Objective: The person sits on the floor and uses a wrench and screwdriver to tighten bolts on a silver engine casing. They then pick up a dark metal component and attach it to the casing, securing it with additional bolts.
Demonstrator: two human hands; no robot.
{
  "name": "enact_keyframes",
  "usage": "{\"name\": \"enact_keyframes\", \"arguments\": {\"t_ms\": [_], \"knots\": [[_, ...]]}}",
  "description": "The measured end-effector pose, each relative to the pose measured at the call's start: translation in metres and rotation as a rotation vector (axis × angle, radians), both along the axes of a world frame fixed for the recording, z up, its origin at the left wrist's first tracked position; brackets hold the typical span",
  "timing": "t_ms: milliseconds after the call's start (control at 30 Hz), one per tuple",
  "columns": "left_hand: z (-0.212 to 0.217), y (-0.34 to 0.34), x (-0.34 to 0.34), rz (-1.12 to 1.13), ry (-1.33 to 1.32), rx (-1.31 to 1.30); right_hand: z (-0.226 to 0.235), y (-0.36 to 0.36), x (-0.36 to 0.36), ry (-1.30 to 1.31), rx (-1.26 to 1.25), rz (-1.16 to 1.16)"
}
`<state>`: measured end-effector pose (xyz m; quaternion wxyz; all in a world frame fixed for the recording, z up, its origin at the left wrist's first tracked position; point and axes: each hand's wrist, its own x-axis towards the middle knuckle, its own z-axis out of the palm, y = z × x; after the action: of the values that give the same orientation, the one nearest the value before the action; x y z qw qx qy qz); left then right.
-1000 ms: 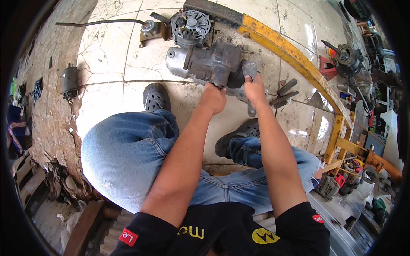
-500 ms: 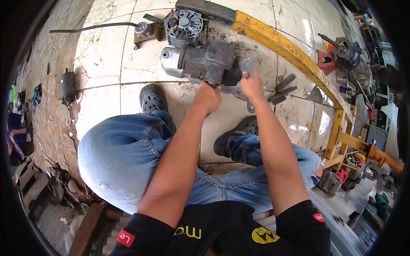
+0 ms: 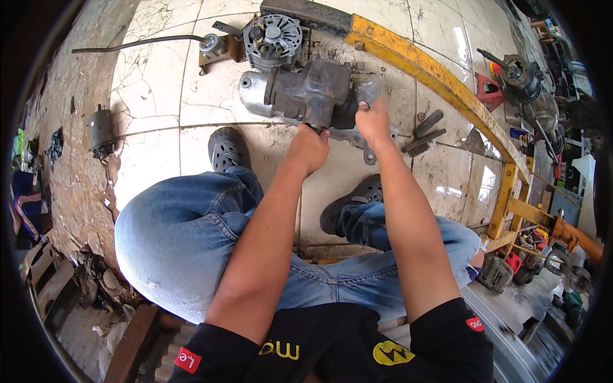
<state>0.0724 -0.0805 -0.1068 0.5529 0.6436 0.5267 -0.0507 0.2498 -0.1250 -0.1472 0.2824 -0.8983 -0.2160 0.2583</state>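
Observation:
A heavy, greasy metal housing (image 3: 313,89) lies on the tiles in front of me. It has a silver rounded end (image 3: 254,89) at the left and a flanged bracket (image 3: 369,155) at the lower right. My left hand (image 3: 309,150) is closed at the housing's near side, fingers curled round a short dark ridged stub there. My right hand (image 3: 374,124) is closed, thumb on top, at the housing's right end. A flat grey piece (image 3: 365,92) shows just beyond its thumb, blurred; I cannot tell what it is.
An alternator (image 3: 274,39) and a bracketed part with a long rod (image 3: 212,45) lie beyond the housing. A yellow steel beam (image 3: 421,60) curves along the right. Two brushes (image 3: 426,134) lie right of my hand, a dark cylinder (image 3: 101,131) far left. My clogs (image 3: 228,150) flank the work.
My right hand has shifted slightly left and up along the housing's right end, with the grey piece. My left hand stays at the stub, and the housing has barely moved.

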Motion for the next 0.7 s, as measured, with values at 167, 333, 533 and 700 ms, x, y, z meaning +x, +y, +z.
{"name": "enact_keyframes", "arguments": {"t_ms": [167,333,533,700], "knots": [[0.0,0.0,0.0,0.013,-0.022,0.012,0.0,0.003,0.005,-0.009,-0.01,0.031],[0.003,0.001,-0.001,-0.013,-0.008,0.024,0.009,0.009,0.012,0.046,-0.041,0.055],[-0.001,0.001,-0.002,-0.024,-0.016,0.028,0.017,0.002,0.001,0.049,-0.024,0.034],[0.0,0.001,-0.001,-0.031,-0.01,0.023,0.016,-0.004,0.0,0.053,-0.07,0.026]]}}
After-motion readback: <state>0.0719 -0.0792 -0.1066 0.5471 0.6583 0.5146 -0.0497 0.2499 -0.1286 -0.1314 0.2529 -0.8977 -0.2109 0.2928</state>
